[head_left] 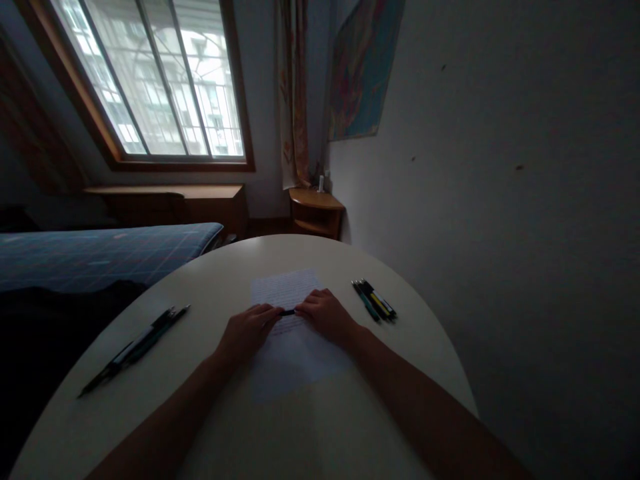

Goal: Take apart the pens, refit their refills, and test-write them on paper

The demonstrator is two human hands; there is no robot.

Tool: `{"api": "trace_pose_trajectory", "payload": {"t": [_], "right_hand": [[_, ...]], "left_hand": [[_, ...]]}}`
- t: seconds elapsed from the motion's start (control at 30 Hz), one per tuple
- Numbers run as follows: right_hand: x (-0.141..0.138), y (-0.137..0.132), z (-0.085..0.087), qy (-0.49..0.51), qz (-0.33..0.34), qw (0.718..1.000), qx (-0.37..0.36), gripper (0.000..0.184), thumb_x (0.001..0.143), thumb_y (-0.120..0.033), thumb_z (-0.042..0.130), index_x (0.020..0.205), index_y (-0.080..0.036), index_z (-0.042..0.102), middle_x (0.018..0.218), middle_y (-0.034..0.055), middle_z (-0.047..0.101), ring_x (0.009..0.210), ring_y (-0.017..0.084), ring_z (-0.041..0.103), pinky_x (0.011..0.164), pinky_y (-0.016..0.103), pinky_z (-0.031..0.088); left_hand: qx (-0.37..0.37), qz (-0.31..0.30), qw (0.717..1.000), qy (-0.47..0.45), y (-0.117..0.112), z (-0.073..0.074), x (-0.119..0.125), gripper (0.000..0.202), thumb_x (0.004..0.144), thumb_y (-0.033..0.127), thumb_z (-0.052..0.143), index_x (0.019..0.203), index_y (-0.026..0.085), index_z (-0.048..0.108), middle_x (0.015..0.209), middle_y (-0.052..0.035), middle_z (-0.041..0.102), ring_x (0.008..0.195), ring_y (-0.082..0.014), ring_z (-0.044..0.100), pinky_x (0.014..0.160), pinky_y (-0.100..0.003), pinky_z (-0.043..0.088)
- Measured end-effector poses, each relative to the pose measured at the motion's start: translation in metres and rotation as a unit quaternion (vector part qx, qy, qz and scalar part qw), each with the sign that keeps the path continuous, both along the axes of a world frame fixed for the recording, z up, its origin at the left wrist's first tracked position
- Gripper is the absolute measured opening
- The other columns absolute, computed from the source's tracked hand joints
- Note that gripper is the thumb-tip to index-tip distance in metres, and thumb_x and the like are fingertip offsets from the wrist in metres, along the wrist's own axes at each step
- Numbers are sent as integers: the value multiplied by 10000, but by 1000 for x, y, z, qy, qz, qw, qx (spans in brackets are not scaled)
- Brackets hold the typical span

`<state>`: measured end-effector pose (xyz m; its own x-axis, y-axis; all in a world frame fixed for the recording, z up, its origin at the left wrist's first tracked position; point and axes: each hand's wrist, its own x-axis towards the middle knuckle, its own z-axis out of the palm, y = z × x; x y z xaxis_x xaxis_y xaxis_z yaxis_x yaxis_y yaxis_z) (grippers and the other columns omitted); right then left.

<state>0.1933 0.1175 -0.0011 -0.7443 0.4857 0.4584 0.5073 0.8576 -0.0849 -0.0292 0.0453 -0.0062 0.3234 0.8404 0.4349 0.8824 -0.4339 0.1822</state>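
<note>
Both my hands rest on a sheet of lined paper (295, 347) in the middle of a round white table (225, 280). My left hand (246, 333) and my right hand (326, 313) have their fingers curled, and each pinches one end of a short dark pen (287, 312) held level between them over the paper. A few pens (375, 300) lie on the table to the right of my right hand. Several dark pens (137, 347) lie in a row to the left of my left hand.
A grey wall stands close behind the table's right edge. A bed with a blue checked cover (100, 253) lies to the left. Beyond are a window (160, 80), a wooden bench below it and a small wooden corner shelf (316, 210).
</note>
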Motion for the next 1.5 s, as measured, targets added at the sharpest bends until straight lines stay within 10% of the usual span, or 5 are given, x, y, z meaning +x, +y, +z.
{"api": "trace_pose_trajectory", "payload": {"t": [0.63, 1.5], "right_hand": [[1, 2, 0, -11, 63, 994, 88, 94, 922, -260, 613, 916, -198, 683, 777, 24, 699, 812, 176, 596, 755, 296, 380], [-1, -3, -3, 157, 8, 985, -75, 275, 856, -299, 696, 1114, -209, 670, 962, 43, 734, 949, 184, 631, 897, 344, 425]], "left_hand": [[-72, -1, 996, -54, -5, -1, 0, 313, 967, 337, 419, 1113, 266, 686, 983, -12, 729, 845, -156, 682, 776, -256, 512], [-6, 47, 999, -15, -4, 0, 1, 295, 974, 348, 443, 1157, 283, 666, 977, -3, 725, 776, -151, 686, 659, -232, 485]]}}
